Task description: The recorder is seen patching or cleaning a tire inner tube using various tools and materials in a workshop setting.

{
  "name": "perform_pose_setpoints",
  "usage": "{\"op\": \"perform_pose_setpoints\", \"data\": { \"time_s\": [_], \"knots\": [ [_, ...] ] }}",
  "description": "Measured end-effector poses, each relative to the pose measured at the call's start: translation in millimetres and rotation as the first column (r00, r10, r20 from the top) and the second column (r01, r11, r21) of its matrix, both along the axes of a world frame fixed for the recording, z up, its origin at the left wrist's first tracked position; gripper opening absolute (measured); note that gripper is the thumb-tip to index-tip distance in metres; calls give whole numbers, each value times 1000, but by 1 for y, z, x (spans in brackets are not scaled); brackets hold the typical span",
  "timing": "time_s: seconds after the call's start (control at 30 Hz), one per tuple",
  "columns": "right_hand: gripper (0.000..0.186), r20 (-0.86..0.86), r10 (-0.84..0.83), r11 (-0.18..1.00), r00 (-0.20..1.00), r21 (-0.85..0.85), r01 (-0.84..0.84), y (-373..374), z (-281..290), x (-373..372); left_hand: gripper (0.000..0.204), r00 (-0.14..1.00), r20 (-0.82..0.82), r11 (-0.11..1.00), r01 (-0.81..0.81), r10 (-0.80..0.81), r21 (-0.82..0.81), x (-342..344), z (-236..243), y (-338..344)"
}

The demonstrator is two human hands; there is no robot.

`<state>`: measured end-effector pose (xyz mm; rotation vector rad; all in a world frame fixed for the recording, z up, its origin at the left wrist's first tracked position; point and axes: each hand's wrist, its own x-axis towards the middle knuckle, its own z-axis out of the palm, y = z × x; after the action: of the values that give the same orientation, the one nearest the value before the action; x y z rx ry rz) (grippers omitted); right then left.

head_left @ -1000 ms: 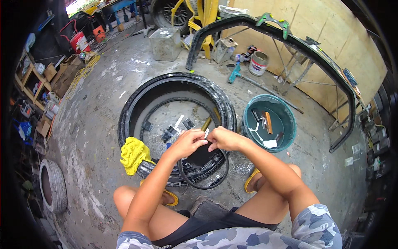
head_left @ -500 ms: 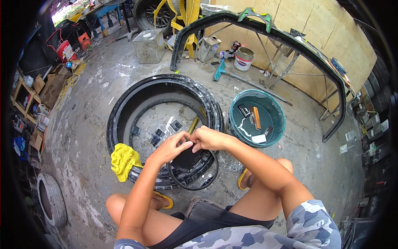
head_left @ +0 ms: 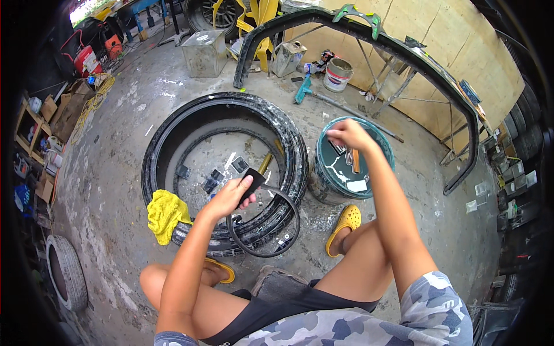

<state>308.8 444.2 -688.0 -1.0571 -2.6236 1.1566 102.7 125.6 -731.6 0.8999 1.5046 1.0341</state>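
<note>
My left hand (head_left: 231, 196) grips a small black sheet (head_left: 252, 183) that looks like sandpaper, its thumb flat on top. Below it, a large black tyre-like ring (head_left: 156, 150) lies flat on the floor. A thin black hoop (head_left: 262, 254) rests across its near rim, beside that hand. My right hand (head_left: 351, 135) is over the far left part of a teal bucket (head_left: 323, 187) of water, fingers pinched together; whatever they hold is hidden. In the bucket are an orange-brown block (head_left: 355, 162) and a white card (head_left: 356, 185).
A yellow cloth (head_left: 166, 216) hangs over the ring's left side. Inside the ring lie several small dark pieces and a golden tube (head_left: 265, 164). Beyond stand a long black bumper-like arch (head_left: 346, 32), a squeegee broom (head_left: 346, 109), a paint pail (head_left: 337, 75) and a metal tin (head_left: 203, 55).
My hands have parted. The right moved away to the right, over the bucket, while the left kept the black sheet. The view shifted a little, and my right foot now shows more.
</note>
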Motion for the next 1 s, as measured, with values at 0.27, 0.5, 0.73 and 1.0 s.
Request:
{"op": "perform_pose_setpoints", "data": {
  "time_s": [0.27,0.5,0.73,1.0],
  "knots": [
    [60,811,-62,998,581,61,22,59,-163,124,40,918,-386,995,-99,89,-6,-26,22,0],
    [51,877,-105,982,469,165,-89,15,-159,96,38,817,-577,996,-61,9,-71,-33,31,-9],
    [45,606,-127,967,785,-102,235,10,-141,57,32,767,-637,982,-55,-74,-180,-37,34,-15],
    [46,235,-605,754,760,477,452,45,-169,92,34,733,-667,965,-51,-138,-256,-31,43,-10]
  ]
}}
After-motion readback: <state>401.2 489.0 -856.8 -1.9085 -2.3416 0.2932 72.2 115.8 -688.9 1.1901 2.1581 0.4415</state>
